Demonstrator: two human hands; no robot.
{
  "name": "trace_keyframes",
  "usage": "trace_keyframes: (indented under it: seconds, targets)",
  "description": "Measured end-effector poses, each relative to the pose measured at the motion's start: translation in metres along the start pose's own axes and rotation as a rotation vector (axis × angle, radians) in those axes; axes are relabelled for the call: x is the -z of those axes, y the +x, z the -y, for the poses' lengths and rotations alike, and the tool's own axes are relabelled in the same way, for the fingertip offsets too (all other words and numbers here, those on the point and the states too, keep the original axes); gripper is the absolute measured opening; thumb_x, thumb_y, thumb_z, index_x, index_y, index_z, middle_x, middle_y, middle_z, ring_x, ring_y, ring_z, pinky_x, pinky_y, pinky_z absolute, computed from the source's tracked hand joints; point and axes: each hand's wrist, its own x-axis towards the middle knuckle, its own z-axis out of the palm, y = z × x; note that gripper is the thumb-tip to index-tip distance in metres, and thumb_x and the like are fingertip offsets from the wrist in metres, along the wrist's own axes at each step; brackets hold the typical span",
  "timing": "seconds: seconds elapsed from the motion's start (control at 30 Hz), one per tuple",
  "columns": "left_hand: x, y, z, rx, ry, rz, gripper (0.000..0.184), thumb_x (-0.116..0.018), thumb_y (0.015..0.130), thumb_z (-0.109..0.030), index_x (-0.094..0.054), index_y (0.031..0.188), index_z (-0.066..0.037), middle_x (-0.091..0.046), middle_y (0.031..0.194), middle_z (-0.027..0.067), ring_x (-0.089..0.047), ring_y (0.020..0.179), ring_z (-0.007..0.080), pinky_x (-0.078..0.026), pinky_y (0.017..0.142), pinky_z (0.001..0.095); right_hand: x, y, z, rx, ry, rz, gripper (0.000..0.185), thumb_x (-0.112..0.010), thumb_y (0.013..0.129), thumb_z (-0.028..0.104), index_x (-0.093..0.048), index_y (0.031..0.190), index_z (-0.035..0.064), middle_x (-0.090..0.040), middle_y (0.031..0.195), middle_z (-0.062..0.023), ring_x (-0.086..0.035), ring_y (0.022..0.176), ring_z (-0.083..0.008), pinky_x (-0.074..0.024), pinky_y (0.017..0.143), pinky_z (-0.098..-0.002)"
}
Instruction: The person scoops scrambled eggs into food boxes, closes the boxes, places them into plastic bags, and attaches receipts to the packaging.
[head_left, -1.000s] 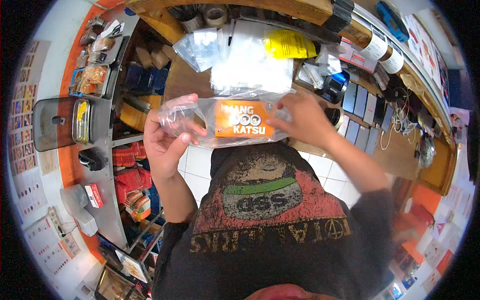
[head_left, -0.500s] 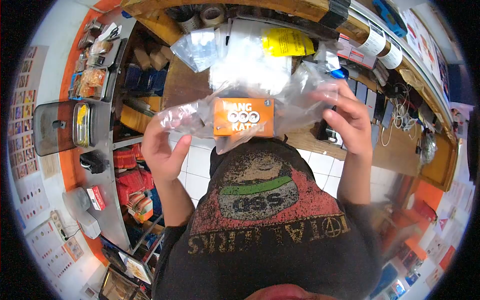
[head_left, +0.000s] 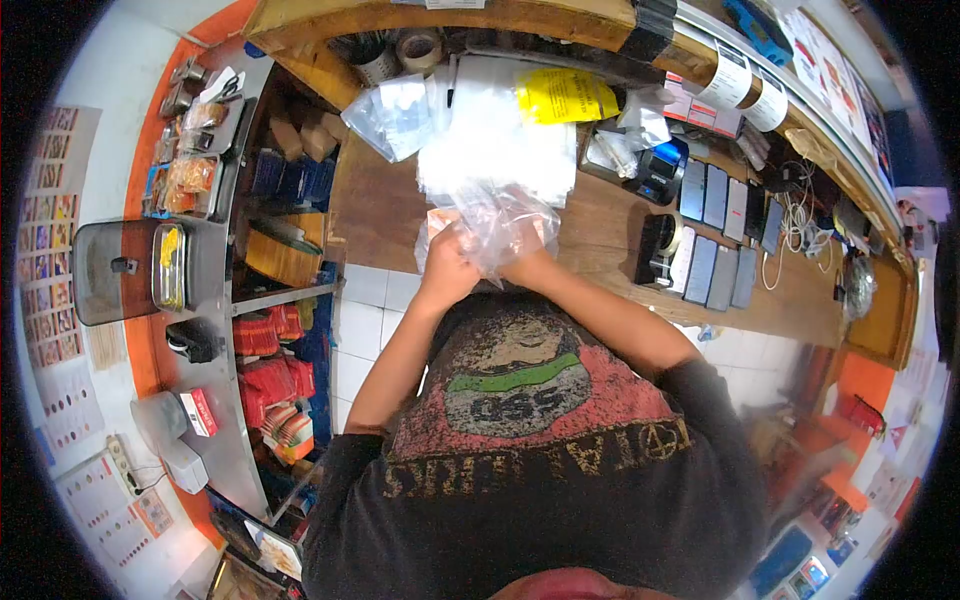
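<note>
A crumpled clear plastic bag (head_left: pixel 497 218) is bunched between my two hands at the front edge of the wooden desk. Through the film shows part of an orange box (head_left: pixel 440 217), mostly covered by plastic and fingers. My left hand (head_left: pixel 450 265) is closed on the bag's near left side. Close beside it, my right hand (head_left: pixel 527 262) grips the gathered plastic; the film partly hides its fingers. Just beyond both hands lies a stack of white sheets or bags (head_left: pixel 500 150), bright with glare.
A yellow plastic packet (head_left: pixel 567 96) and clear bags (head_left: pixel 392 117) lie toward the back. Several phones (head_left: pixel 712 265) stand in rows on the right, near tangled white cables (head_left: pixel 803 225). A tape roll (head_left: pixel 420 48) sits under the shelf. Metal shelving (head_left: pixel 205 330) runs along the left.
My hands, spread wide with the loose plastic before, have come together over the box. The orange front, plainly readable earlier, is now mostly covered by gathered film.
</note>
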Motion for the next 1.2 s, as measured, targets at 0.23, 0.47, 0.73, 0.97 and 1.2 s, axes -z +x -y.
trace_keyframes:
  seconds: [0.23,0.47,0.73,0.97,1.2]
  targets:
    - [0.037,0.012,-0.029,0.026,0.013,0.072,0.098,-0.087,0.065,-0.030,-0.036,0.146,-0.009,-0.034,0.154,0.0161,-0.031,0.141,0.0315,-0.031,0.112,0.0450,0.015,0.026,-0.001,-0.008,0.453,0.058,0.044,-0.079,0.070,0.021,-0.062,0.107,0.0041,-0.064,0.104,-0.0159,-0.062,0.099,-0.0325,-0.0479,0.089,-0.0438]
    - [-0.012,0.042,-0.008,-0.184,0.137,0.129,0.068,-0.067,0.085,-0.033,-0.042,0.143,-0.008,-0.043,0.147,0.0139,-0.033,0.141,0.0245,-0.026,0.115,0.0398,0.024,0.040,0.047,0.106,0.488,0.147,0.048,-0.077,0.066,0.012,-0.055,0.109,0.0029,-0.058,0.108,-0.0160,-0.055,0.108,-0.0364,-0.0436,0.092,-0.0434]
    - [-0.025,0.040,-0.030,-0.204,0.677,0.138,0.044,-0.071,0.080,-0.019,-0.054,0.120,-0.008,-0.054,0.108,0.0068,-0.049,0.104,0.0226,-0.036,0.095,0.0396,0.132,0.040,-0.001,-0.023,0.596,0.353,0.061,-0.071,0.080,0.015,-0.049,0.135,0.0051,-0.059,0.124,-0.0081,-0.053,0.115,-0.0247,-0.0445,0.095,-0.0407]
    - [-0.054,0.033,0.025,-0.019,0.104,0.088,0.046,-0.063,0.082,-0.044,-0.054,0.111,-0.009,-0.050,0.116,0.0168,-0.043,0.110,0.0338,-0.029,0.098,0.0442,0.119,0.031,-0.207,-0.718,-0.300,0.041,0.025,-0.063,0.084,0.022,-0.075,0.099,0.0054,-0.071,0.101,-0.0191,-0.069,0.094,-0.0343,-0.0544,0.083,-0.0432]
    - [-0.050,0.039,0.024,-0.001,-0.130,-0.047,0.048,-0.074,0.065,-0.052,-0.060,0.088,-0.013,-0.059,0.099,0.0040,-0.047,0.090,0.0262,-0.031,0.077,0.0408,0.103,0.066,-0.203,-0.968,-0.519,0.200,0.031,-0.055,0.085,0.019,-0.071,0.105,0.0010,-0.069,0.112,-0.0219,-0.068,0.103,-0.0378,-0.0548,0.086,-0.0458]
